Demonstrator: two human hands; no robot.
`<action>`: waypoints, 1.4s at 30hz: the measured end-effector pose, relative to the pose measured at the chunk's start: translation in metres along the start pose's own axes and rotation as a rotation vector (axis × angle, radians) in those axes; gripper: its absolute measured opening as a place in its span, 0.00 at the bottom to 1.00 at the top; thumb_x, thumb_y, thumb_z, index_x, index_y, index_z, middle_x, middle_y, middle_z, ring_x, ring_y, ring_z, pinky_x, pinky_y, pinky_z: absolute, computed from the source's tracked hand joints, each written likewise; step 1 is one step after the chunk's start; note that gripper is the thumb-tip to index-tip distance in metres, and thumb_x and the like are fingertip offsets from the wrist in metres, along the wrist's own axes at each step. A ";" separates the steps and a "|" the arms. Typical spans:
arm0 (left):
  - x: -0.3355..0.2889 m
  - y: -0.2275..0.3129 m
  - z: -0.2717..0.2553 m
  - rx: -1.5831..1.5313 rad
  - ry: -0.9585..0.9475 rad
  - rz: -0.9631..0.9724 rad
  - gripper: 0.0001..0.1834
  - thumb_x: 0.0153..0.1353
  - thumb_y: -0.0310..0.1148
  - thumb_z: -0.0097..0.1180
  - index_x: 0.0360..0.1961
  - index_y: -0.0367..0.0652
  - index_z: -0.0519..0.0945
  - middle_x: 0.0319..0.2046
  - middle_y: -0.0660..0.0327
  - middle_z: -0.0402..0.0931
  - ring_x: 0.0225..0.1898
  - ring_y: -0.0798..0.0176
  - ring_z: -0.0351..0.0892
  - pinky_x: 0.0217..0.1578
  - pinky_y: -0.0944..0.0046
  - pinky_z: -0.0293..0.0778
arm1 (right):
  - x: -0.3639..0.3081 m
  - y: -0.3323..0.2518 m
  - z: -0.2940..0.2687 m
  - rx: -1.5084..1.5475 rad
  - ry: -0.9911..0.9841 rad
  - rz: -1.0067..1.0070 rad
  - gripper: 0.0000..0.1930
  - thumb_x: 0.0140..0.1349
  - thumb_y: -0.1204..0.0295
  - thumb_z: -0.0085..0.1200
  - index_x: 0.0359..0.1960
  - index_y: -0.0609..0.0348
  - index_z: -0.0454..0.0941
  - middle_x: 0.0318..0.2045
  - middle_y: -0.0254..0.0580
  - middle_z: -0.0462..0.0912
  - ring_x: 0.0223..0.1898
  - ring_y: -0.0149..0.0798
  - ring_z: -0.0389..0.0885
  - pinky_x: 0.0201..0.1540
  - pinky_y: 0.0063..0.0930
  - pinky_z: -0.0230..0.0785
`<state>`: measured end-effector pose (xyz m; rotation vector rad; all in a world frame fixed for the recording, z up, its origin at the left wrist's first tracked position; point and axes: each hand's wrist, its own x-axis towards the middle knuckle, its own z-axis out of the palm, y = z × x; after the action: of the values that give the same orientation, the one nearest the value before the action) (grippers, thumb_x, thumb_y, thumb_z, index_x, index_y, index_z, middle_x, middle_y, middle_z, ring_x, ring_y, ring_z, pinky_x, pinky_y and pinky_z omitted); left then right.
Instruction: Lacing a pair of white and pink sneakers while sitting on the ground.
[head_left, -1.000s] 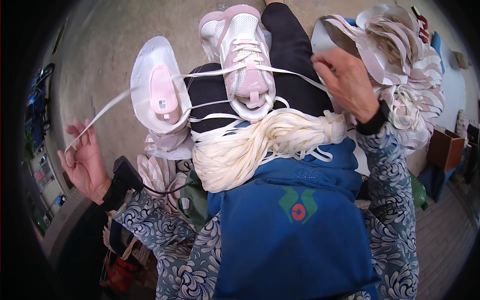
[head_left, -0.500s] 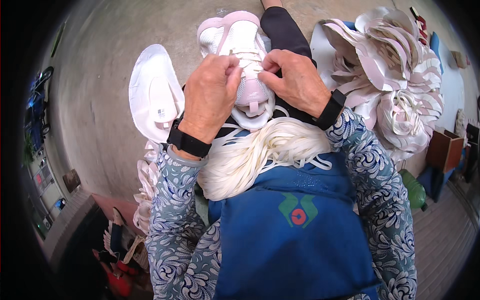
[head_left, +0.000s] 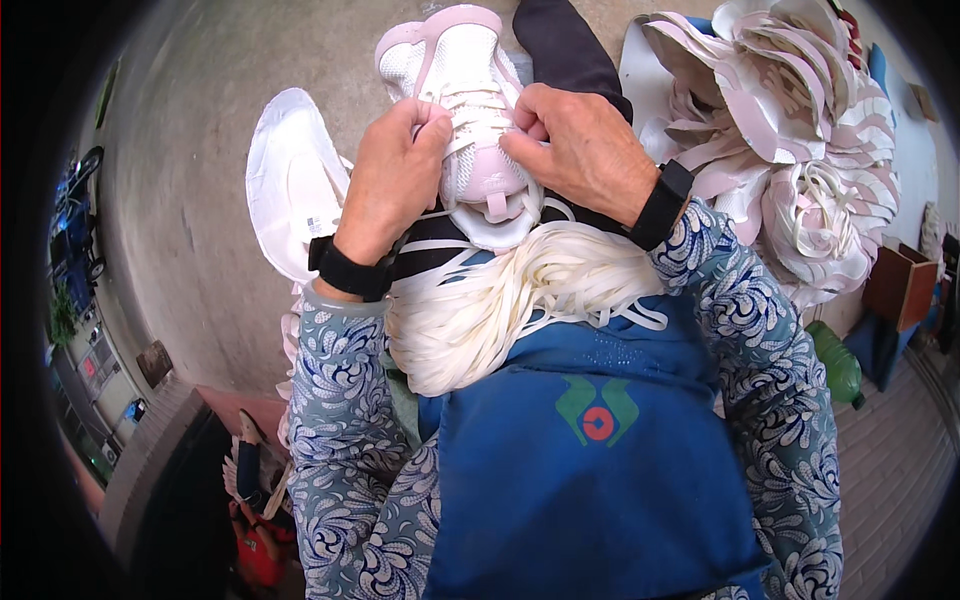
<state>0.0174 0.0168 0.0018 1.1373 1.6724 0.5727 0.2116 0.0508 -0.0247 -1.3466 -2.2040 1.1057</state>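
Both hands have drawn apart: half a second ago they were close together over the lacing, and now my left hand (head_left: 395, 170) and my right hand (head_left: 588, 152) sit at either side of the pink and white shoe (head_left: 490, 178). Farthest left of the work, a white shoe piece (head_left: 283, 165) lies near my left wrist, which wears a black band (head_left: 350, 268). My left thumb and forefinger are bent in close to one another at the shoe's left edge — I cannot tell whether they are clamped on the lace (head_left: 478, 125).

Between my hands the shoe points its toe away from me, its opening toward me, and the lace crosses its front in rows. Just below the opening, a thick bundle of cream laces (head_left: 520, 300) is spread across the top of my blue apron (head_left: 600, 500).

On the right side of the shoe, my right fingers are curled, with the thumb near the forefinger; what lies between them is hidden from me. Past that hand, beside my dark-trousered leg (head_left: 570, 50), a heap of pink and white shoe pieces (head_left: 770, 110) stands, with a green bottle (head_left: 835, 362) near my right sleeve and a brown box (head_left: 897, 288) farther right.
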 end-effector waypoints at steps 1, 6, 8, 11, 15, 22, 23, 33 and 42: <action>-0.001 0.000 0.000 0.006 0.006 -0.053 0.11 0.67 0.35 0.49 0.36 0.37 0.74 0.19 0.69 0.68 0.14 0.78 0.62 0.14 0.75 0.59 | 0.000 -0.001 0.000 0.002 -0.003 -0.003 0.13 0.53 0.66 0.54 0.31 0.67 0.77 0.25 0.57 0.81 0.29 0.57 0.81 0.36 0.45 0.73; 0.000 -0.003 0.002 0.215 0.083 0.052 0.11 0.66 0.36 0.49 0.35 0.38 0.73 0.19 0.68 0.68 0.13 0.77 0.64 0.14 0.75 0.62 | 0.003 -0.003 -0.003 -0.018 -0.018 0.048 0.13 0.53 0.65 0.54 0.28 0.66 0.78 0.22 0.58 0.80 0.29 0.56 0.81 0.35 0.44 0.73; -0.001 -0.005 0.001 0.122 0.088 -0.015 0.10 0.65 0.35 0.49 0.35 0.38 0.73 0.19 0.68 0.68 0.14 0.76 0.64 0.14 0.75 0.62 | 0.004 -0.003 -0.004 -0.001 -0.036 0.031 0.13 0.53 0.65 0.54 0.26 0.66 0.78 0.22 0.58 0.79 0.28 0.56 0.81 0.34 0.44 0.73; -0.001 -0.007 -0.002 0.026 0.085 -0.072 0.11 0.63 0.35 0.51 0.35 0.36 0.72 0.20 0.63 0.72 0.16 0.72 0.70 0.17 0.71 0.66 | 0.005 0.002 -0.011 0.046 -0.072 -0.031 0.12 0.53 0.66 0.53 0.24 0.65 0.79 0.22 0.57 0.79 0.27 0.56 0.80 0.33 0.43 0.72; -0.008 -0.011 0.001 0.030 0.115 0.031 0.14 0.58 0.35 0.56 0.36 0.33 0.72 0.22 0.56 0.75 0.23 0.63 0.77 0.26 0.64 0.72 | 0.012 0.009 -0.016 0.059 -0.096 -0.137 0.12 0.56 0.67 0.53 0.25 0.65 0.77 0.20 0.51 0.76 0.22 0.49 0.75 0.28 0.37 0.67; -0.014 -0.018 0.011 0.469 0.222 0.404 0.14 0.55 0.34 0.59 0.34 0.35 0.72 0.22 0.55 0.73 0.21 0.60 0.72 0.26 0.61 0.70 | -0.005 -0.001 -0.014 -0.076 -0.115 -0.169 0.13 0.53 0.65 0.57 0.27 0.65 0.78 0.23 0.56 0.79 0.27 0.57 0.80 0.33 0.45 0.72; -0.010 -0.017 0.010 0.473 0.220 0.399 0.14 0.55 0.34 0.59 0.34 0.35 0.72 0.22 0.55 0.73 0.21 0.60 0.72 0.26 0.61 0.70 | -0.009 -0.004 -0.011 -0.239 -0.145 -0.140 0.13 0.53 0.65 0.57 0.29 0.64 0.78 0.22 0.58 0.79 0.27 0.58 0.80 0.33 0.47 0.73; 0.014 -0.017 -0.007 0.510 0.259 0.438 0.07 0.55 0.29 0.53 0.29 0.35 0.72 0.19 0.50 0.72 0.20 0.54 0.72 0.24 0.58 0.69 | 0.014 0.006 -0.009 -0.155 -0.058 -0.208 0.10 0.51 0.70 0.51 0.29 0.66 0.79 0.23 0.61 0.79 0.29 0.59 0.81 0.36 0.47 0.74; 0.009 -0.021 0.002 0.575 0.284 0.540 0.07 0.52 0.28 0.57 0.29 0.37 0.72 0.26 0.48 0.73 0.28 0.41 0.75 0.28 0.51 0.71 | 0.000 0.009 -0.001 -0.088 -0.078 -0.183 0.11 0.52 0.72 0.50 0.27 0.71 0.76 0.20 0.64 0.77 0.26 0.60 0.80 0.33 0.46 0.74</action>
<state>0.0095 0.0156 -0.0196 2.0398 1.8284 0.6214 0.2176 0.0530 -0.0308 -1.1247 -2.4027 1.0211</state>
